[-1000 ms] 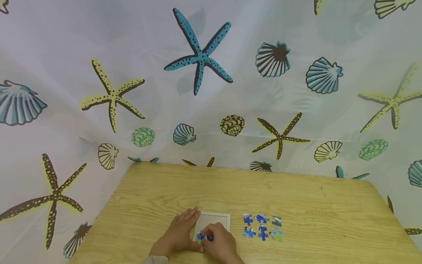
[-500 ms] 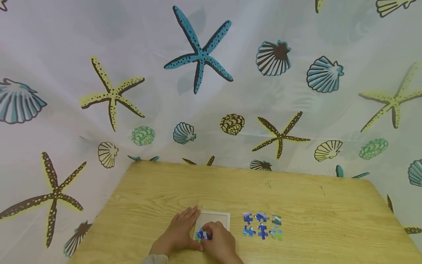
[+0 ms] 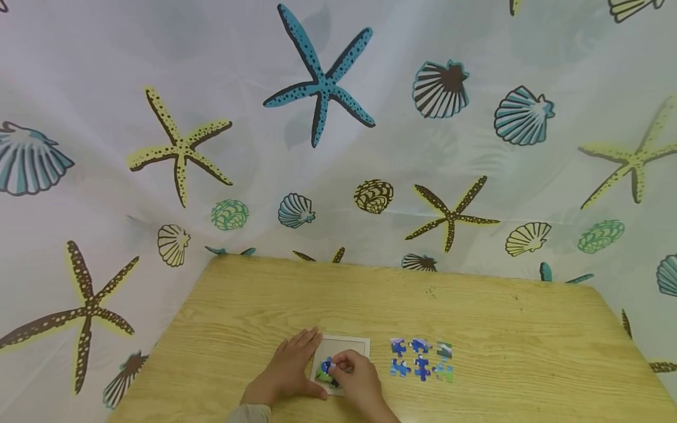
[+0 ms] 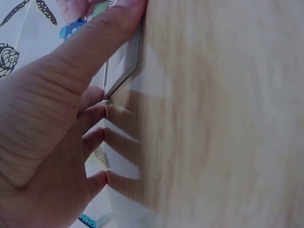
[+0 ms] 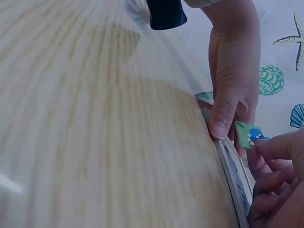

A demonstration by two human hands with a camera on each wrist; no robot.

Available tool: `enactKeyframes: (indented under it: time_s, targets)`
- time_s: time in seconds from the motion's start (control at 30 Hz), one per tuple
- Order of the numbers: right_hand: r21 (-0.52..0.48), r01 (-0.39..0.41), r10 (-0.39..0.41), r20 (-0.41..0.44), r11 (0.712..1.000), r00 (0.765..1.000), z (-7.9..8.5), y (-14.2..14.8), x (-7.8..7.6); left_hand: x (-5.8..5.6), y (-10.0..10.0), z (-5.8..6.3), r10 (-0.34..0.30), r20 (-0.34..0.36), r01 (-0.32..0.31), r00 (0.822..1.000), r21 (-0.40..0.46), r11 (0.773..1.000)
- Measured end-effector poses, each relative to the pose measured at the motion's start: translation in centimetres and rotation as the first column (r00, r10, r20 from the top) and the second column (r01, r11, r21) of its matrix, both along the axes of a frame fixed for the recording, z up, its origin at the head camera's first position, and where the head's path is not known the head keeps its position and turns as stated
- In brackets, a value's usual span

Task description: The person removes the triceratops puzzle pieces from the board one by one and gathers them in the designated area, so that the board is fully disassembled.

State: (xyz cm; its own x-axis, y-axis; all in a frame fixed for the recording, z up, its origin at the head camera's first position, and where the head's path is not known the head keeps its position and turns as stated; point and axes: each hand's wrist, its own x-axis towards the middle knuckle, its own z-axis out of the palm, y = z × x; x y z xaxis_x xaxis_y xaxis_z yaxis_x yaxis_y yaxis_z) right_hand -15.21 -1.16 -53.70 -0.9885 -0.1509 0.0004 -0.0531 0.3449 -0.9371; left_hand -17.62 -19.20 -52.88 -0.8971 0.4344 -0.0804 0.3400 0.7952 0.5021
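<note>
My right hand (image 3: 361, 379) pinches a green and blue jigsaw piece (image 5: 247, 135) between thumb and finger, tilted up above the near part of a white-framed puzzle tray (image 3: 346, 338). The other fingers of that hand are curled under, near the frame in the right wrist view. My left hand (image 3: 288, 369) lies along the tray's left side with fingers extended, its thumb (image 4: 114, 19) on the near edge. More green and blue shows in the tray's near left corner, partly hidden by the right hand. The far part of the tray bed is bare.
Several loose jigsaw pieces (image 3: 421, 369), blue, green and purple, lie in two rows on the wooden table (image 3: 508, 341) to the right of the tray. A white cloth (image 3: 254, 170) printed with starfish and shells hangs behind and beside the table.
The right hand's fingers have lifted slightly and turned, raising the pinched jigsaw piece from the tray's near corner. The left hand keeps its place at the tray, and the loose pieces lie unmoved.
</note>
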Motion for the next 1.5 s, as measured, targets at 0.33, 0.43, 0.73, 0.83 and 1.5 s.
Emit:
enactKeyframes:
  time_s: [0.33,0.43,0.73,0.83,1.5]
  targets:
    - [-0.086,0.013,-0.007,0.077,0.996,0.997,0.0,3.9,0.4,0.0,0.3,0.1,0.01,0.023,-0.01,1.0,0.002,1.0]
    - [-0.061,0.024,-0.019,0.084,0.998,0.996,-0.2,5.9,0.8,-0.1,0.2,0.0,0.012,0.023,-0.012,1.0,-0.007,1.0]
    - [0.08,0.066,-0.071,0.06,0.995,0.996,-0.7,10.7,1.6,-0.1,0.1,-0.2,0.023,0.041,-0.023,0.999,-0.001,1.0]
    - [0.126,0.072,-0.08,0.059,0.989,0.995,-0.7,11.7,2.0,-0.1,0.2,-0.1,0.025,0.046,-0.025,0.999,-0.003,1.0]
    - [0.215,0.036,-0.036,-0.002,0.976,0.999,-1.5,12.5,2.2,-0.4,0.1,-0.6,0.028,0.052,-0.028,0.998,-0.009,1.0]
